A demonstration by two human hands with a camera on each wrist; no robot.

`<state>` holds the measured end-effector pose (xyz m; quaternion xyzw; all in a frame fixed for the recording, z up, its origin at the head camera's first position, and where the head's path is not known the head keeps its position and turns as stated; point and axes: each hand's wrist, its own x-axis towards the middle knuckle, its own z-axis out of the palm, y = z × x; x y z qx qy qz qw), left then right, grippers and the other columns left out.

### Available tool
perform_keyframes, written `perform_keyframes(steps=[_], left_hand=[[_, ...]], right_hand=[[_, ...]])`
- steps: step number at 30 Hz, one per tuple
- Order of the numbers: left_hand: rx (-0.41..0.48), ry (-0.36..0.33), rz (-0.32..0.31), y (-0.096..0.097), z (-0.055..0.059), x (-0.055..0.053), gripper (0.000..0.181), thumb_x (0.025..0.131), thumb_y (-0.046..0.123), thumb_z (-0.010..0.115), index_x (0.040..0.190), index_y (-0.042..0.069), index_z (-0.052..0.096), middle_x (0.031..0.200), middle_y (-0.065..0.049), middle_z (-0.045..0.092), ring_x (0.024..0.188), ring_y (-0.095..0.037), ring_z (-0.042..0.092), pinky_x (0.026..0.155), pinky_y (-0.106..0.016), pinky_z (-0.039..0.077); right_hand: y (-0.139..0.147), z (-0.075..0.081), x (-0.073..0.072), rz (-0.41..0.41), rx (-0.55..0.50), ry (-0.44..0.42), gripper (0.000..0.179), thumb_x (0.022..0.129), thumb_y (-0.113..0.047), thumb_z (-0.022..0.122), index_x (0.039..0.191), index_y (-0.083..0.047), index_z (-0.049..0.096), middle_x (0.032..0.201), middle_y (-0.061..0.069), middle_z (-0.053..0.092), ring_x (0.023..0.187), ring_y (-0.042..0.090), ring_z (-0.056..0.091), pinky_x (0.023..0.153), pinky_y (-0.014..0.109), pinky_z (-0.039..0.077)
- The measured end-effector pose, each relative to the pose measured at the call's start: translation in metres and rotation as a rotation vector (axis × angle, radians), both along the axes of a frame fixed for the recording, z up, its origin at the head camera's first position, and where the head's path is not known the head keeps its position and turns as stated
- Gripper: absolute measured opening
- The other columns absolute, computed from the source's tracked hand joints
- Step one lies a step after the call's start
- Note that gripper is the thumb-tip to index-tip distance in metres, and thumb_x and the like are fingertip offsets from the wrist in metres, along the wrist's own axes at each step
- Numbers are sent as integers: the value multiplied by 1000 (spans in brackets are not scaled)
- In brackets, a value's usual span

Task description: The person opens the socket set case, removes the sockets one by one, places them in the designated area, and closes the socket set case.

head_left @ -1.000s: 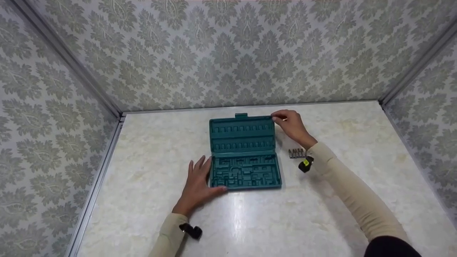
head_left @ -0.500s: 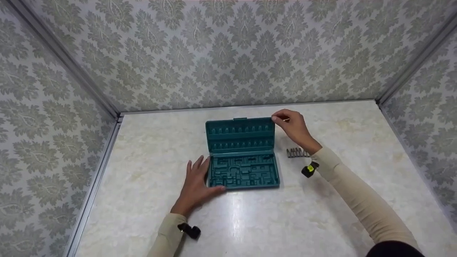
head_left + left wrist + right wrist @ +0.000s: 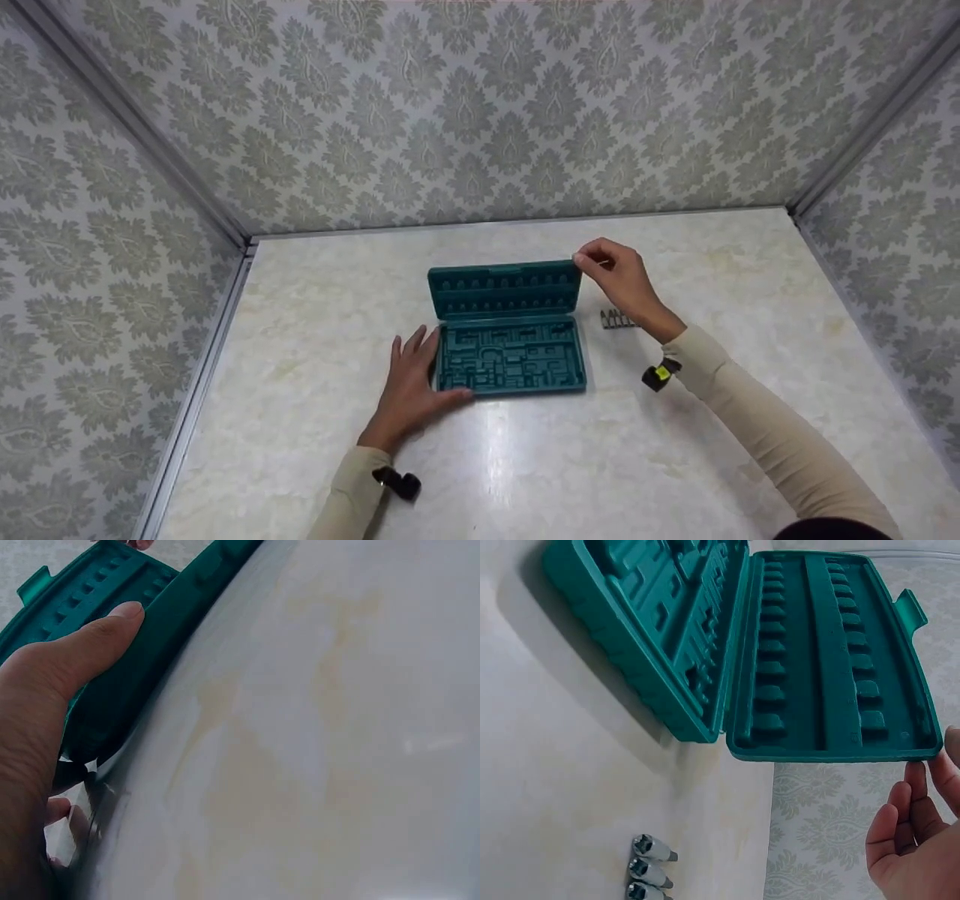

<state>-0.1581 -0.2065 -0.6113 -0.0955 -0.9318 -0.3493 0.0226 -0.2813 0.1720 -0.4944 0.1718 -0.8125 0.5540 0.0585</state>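
Observation:
A green plastic bit case point(image 3: 517, 360) lies unfolded on the table, its base showing many moulded recesses. Its lid point(image 3: 504, 292) stands raised at the back, tilted up from the hinge. My left hand point(image 3: 409, 386) is spread at the base's front left corner, with the thumb on the front edge and the fingers along the left side. At the lid's upper right corner, my right hand point(image 3: 622, 281) pinches the edge between thumb and fingers. In the right wrist view its fingers point(image 3: 907, 832) touch that corner.
Several small metal bits point(image 3: 616, 319) stand in a row right of the case, partly hidden by the right wrist. The pale marbled table point(image 3: 315, 315) meets patterned panels point(image 3: 480, 112) at the back and sides. A camera is strapped to each wrist.
The lid has swung up and forward from lying further back, its top edge dropping toward the base. My right hand has moved with it; the left hand stays at the base.

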Motion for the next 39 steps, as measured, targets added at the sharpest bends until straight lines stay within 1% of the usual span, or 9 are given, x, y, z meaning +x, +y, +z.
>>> perform_keyframes(steps=[5, 10, 16, 23, 29, 31, 34, 37, 39], left_hand=[[1, -12, 10, 1, 2, 2, 126, 77, 79, 86, 177, 25, 30, 182, -12, 24, 170, -38, 10, 137, -59, 3], [8, -22, 13, 2, 4, 2, 127, 76, 79, 85, 177, 25, 30, 183, -12, 23, 170, -38, 5, 137, -61, 5], [17, -36, 16, 4, 6, 3, 127, 77, 79, 85, 177, 24, 29, 183, -9, 20, 171, -39, 0, 136, -64, 9], [20, -35, 21, 4, 8, 3, 127, 77, 78, 86, 176, 23, 30, 183, -11, 19, 170, -42, -2, 134, -68, 15], [45, -59, 2, 2, 10, 3, 132, 79, 75, 86, 178, 19, 20, 184, -10, 15, 171, -37, -1, 136, -63, 8], [107, -86, -3, 1, 13, 4, 129, 84, 68, 88, 178, 15, 18, 184, -12, 15, 171, -37, 0, 137, -61, 7], [273, -136, -3, -1, 21, 6, 115, 95, 50, 86, 178, 9, 17, 183, -15, 17, 170, -39, 8, 136, -59, 14], [448, -184, -11, -1, 33, 6, 95, 105, 32, 76, 177, 7, 19, 182, -17, 22, 168, -39, 19, 135, -58, 22], [516, -217, -28, 0, 40, 6, 85, 110, 27, 68, 176, 5, 19, 182, -18, 23, 167, -39, 24, 134, -57, 24]], right_hand=[[2, 1, 15, 42, -34, 28, 18, 111, -19, 70, 110, -3, 77, 104, 13, 74, 94, 31, 67, 83, 26, 54], [5, 2, 30, 75, -6, 27, 15, 110, -19, 71, 111, -5, 77, 104, 11, 75, 95, 25, 68, 87, 29, 54], [9, 2, 45, 58, 44, -20, 15, 110, -17, 71, 116, -5, 77, 109, 11, 75, 100, 20, 67, 93, 35, 53], [12, -3, 56, 39, 114, -83, 19, 110, -16, 70, 121, -1, 76, 116, 14, 75, 107, 27, 67, 97, 42, 54], [16, -11, 66, 32, 127, -105, 23, 109, -26, 73, 125, -9, 78, 121, 7, 76, 111, 23, 67, 97, 41, 52], [17, -14, 69, 41, 125, -120, 26, 109, -30, 73, 125, -10, 79, 121, 5, 76, 110, 22, 67, 97, 42, 53], [19, -20, 73, 55, 132, -140, 32, 108, -35, 74, 128, -10, 78, 122, 4, 77, 109, 21, 68, 99, 44, 54], [20, -23, 77, 63, 143, -147, 39, 108, -39, 74, 132, -9, 78, 124, 3, 77, 110, 20, 70, 100, 47, 56], [21, -25, 79, 62, 154, -145, 40, 107, -40, 74, 133, -9, 78, 125, 3, 78, 111, 21, 71, 100, 48, 57]])
